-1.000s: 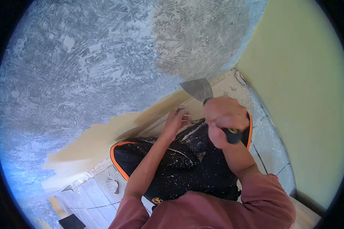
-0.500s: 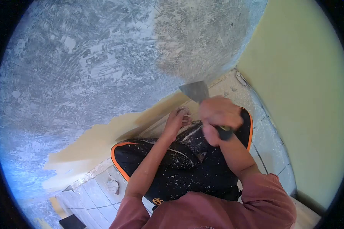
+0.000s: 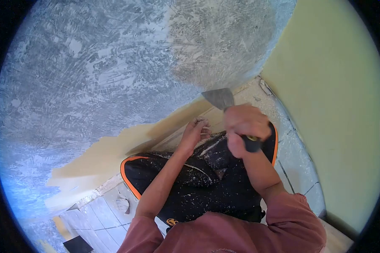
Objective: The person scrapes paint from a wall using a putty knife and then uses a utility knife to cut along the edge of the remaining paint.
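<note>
Your right hand (image 3: 247, 127) is wrapped firmly around the handle of the scraper (image 3: 219, 98), whose broad blade lies at the lower edge of the wall's grey, streaky coating (image 3: 114, 84). Your left hand (image 3: 193, 135) is half open near the foot of the wall, fingers loosely bent; whether its fingertips touch anything, you cannot tell.

Tiled floor (image 3: 305, 166): pale, dark joints. Dust and crumbs (image 3: 271, 110) heaviest near wall corner (image 3: 261, 74); ragged strip (image 3: 265, 87) there too. Pale flake (image 3: 122, 205) on left tiles. Dark square piece (image 3: 77, 244) lower left, probably flat, cropped.
</note>
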The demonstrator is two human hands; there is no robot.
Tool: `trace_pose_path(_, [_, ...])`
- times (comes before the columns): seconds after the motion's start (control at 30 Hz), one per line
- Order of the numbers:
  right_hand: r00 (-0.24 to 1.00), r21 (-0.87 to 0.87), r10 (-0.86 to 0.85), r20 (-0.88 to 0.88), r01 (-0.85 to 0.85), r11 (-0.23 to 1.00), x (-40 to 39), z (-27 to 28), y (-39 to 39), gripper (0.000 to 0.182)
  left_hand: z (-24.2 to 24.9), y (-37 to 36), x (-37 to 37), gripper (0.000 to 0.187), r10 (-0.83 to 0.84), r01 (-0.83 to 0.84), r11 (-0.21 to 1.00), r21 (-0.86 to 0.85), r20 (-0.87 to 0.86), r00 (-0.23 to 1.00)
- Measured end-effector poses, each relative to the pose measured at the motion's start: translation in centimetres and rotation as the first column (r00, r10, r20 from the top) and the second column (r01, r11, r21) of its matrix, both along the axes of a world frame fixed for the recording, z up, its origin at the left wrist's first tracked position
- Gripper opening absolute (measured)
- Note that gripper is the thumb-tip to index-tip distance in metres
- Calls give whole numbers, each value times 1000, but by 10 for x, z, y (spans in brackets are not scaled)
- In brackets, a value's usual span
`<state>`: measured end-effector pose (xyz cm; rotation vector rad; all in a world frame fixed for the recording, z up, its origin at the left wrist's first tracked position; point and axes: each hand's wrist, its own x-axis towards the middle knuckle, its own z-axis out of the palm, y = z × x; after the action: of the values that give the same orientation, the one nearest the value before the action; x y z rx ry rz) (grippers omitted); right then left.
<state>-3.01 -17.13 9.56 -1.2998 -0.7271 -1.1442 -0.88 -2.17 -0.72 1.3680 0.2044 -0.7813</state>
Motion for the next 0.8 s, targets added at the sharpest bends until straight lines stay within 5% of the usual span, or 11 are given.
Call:
trace_pose_path(0.1, [976,142,117,182,-144,979,-4,17,5,16,-1,2,2,20,11,-11,1000,22,-18,1000])
trace_pose_path(0.2, [1000,18,22,-20,-21,1000,9,-6,6,23,-3,-1,1,20,16,-16,1000,-2,-18,1000])
trace_pose_path(0.37, [978,100,112,175,-131,986,0,2,-2,19,-2,2,1,22,16,-16,1000,-2,-13,1000])
trace_pose_path(0.47, [998,-31,-39,-59,37,999,12,-14,6,24,2,-2,0,23,26,-26,1000,4,19,999])
trace_pose_path(0.53, [997,-43,-64,-29,63,997,4,-5,2,23,-3,-1,2,23,9,-9,1000,2,8,1000])
trace_pose_path(0.6, [985,103,152,77,-159,982,-7,6,3,16,-3,3,3,24,9,-9,1000,-3,-8,1000])
trace_pose_path(0.67, [993,7,71,89,-72,997,0,-2,-1,17,-2,2,1,22,25,-25,1000,2,-7,1000])
trace_pose_path(0.73, [995,-13,34,-97,-36,999,4,-14,2,20,1,-1,-1,21,12,-12,1000,4,-6,1000])
trace_pose_path(0.8, [1000,0,5,-5,-5,1000,-2,0,1,17,2,1,2,20,10,-10,1000,13,6,1000])
